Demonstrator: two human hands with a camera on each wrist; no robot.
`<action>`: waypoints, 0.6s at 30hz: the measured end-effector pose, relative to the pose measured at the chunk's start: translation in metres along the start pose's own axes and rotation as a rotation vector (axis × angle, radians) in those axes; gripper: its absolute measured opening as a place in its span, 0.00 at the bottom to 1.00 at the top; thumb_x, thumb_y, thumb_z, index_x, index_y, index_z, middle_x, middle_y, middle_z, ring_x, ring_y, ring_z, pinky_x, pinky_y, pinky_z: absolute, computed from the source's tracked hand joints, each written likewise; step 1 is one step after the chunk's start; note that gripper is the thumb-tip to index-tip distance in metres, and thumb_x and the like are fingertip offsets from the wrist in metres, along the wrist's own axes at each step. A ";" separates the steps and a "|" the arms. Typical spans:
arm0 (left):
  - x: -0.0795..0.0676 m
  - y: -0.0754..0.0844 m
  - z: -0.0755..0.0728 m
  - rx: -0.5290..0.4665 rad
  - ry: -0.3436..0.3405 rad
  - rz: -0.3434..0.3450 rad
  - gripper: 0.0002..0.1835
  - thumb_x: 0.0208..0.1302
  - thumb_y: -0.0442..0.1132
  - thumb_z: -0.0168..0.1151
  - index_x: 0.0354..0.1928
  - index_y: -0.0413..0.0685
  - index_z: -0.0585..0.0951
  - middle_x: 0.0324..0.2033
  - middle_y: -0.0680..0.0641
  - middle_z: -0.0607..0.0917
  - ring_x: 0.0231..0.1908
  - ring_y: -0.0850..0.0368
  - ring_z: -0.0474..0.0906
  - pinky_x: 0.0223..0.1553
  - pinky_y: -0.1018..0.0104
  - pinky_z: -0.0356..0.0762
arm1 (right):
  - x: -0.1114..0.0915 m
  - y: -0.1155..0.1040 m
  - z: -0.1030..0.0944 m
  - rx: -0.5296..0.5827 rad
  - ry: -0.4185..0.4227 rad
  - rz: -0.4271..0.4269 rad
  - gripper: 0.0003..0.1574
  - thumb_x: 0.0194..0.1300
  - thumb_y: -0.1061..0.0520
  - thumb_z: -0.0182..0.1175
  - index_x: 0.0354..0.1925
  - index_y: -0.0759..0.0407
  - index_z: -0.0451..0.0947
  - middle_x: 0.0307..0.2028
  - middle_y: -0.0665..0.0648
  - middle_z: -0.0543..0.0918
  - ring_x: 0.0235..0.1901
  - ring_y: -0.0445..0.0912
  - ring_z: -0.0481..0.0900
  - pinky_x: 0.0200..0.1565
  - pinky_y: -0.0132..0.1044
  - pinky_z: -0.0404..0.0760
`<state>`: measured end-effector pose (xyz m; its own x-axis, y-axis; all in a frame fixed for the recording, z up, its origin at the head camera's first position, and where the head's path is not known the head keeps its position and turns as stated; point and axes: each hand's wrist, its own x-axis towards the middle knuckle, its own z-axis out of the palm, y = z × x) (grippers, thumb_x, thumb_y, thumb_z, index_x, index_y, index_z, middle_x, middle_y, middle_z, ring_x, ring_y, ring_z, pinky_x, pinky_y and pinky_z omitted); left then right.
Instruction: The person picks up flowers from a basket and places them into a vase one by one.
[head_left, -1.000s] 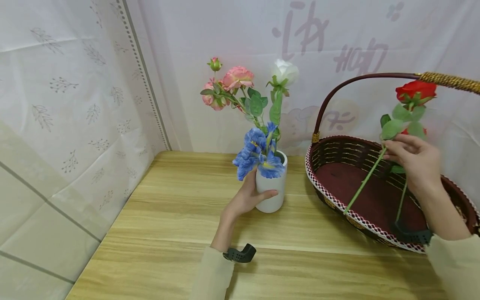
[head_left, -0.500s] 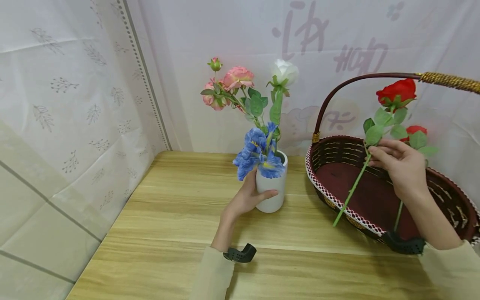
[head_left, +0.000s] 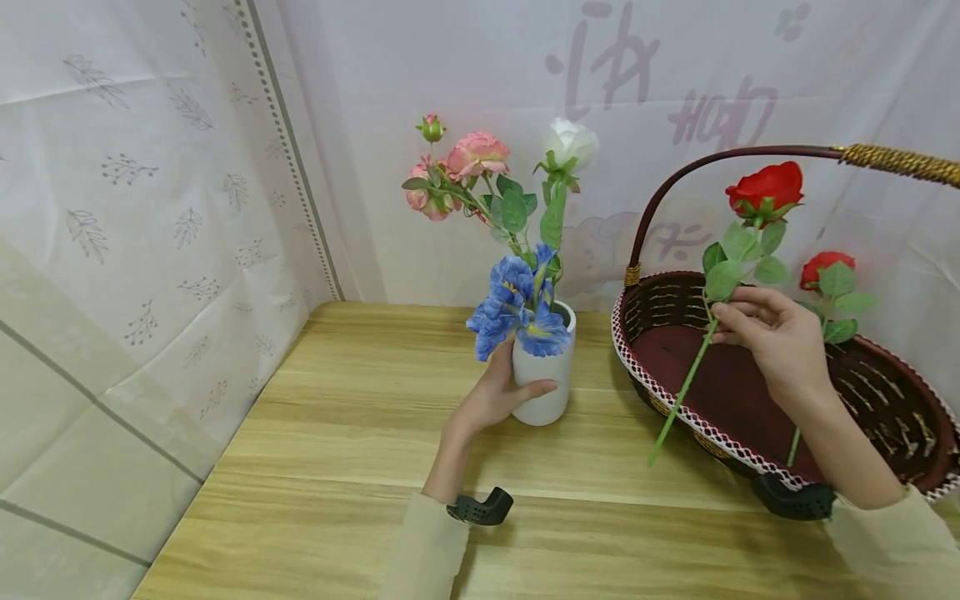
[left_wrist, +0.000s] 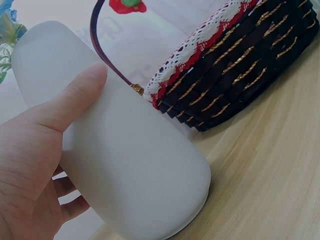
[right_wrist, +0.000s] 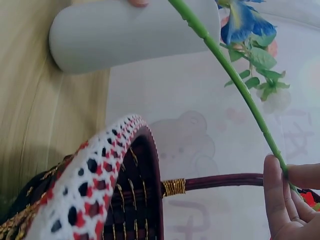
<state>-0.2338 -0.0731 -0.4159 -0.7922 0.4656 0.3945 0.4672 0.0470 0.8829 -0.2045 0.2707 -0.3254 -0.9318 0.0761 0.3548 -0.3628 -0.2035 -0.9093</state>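
My left hand [head_left: 491, 396] grips the white vase [head_left: 546, 392] from its left side, the thumb lying across its front. Out of the vase rise a blue iris [head_left: 519, 304], a spray of pink flowers [head_left: 477, 156] and a white rose [head_left: 570, 146]. My right hand [head_left: 780, 342] pinches a red rose [head_left: 765, 192] by its green stem, just below the leaves. The stem slants down to the left, its end past the basket's rim on the vase side. In the right wrist view the rose's stem [right_wrist: 235, 80] crosses in front of the vase.
A dark woven basket [head_left: 660, 400] with lace trim and an arched handle [head_left: 720, 154] stands right of the vase. A second red rose [head_left: 825, 271] leans inside it. Patterned white cloth [head_left: 375, 208] hangs behind the wooden table [head_left: 337, 467].
My right hand has moved left with the red rose, bringing it from the basket's right part toward the vase. The second rose has come into fuller view. My left hand stays on the vase.
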 end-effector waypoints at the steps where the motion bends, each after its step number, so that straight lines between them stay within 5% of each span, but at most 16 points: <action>1: 0.000 0.000 0.000 0.001 0.000 0.001 0.42 0.63 0.31 0.71 0.75 0.55 0.61 0.62 0.51 0.76 0.60 0.56 0.74 0.61 0.51 0.71 | -0.001 0.000 0.002 -0.010 0.002 0.000 0.13 0.65 0.74 0.62 0.47 0.66 0.79 0.33 0.56 0.88 0.26 0.46 0.87 0.32 0.35 0.86; 13: -0.001 0.001 -0.001 0.014 -0.004 0.013 0.43 0.63 0.31 0.71 0.75 0.54 0.60 0.63 0.50 0.75 0.61 0.55 0.73 0.62 0.51 0.71 | -0.009 0.000 0.018 -0.122 -0.009 0.012 0.12 0.66 0.69 0.65 0.48 0.65 0.79 0.33 0.54 0.87 0.25 0.45 0.86 0.32 0.36 0.85; 18: -0.002 0.000 0.000 0.016 -0.003 0.017 0.44 0.63 0.32 0.71 0.76 0.55 0.58 0.64 0.49 0.74 0.62 0.54 0.72 0.63 0.50 0.70 | -0.010 0.000 0.024 -0.084 -0.046 -0.029 0.13 0.65 0.73 0.63 0.48 0.67 0.79 0.34 0.55 0.87 0.26 0.45 0.86 0.32 0.35 0.85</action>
<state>-0.2322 -0.0742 -0.4162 -0.7828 0.4688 0.4091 0.4873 0.0532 0.8716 -0.1948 0.2467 -0.3237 -0.9206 0.0356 0.3888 -0.3902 -0.1189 -0.9130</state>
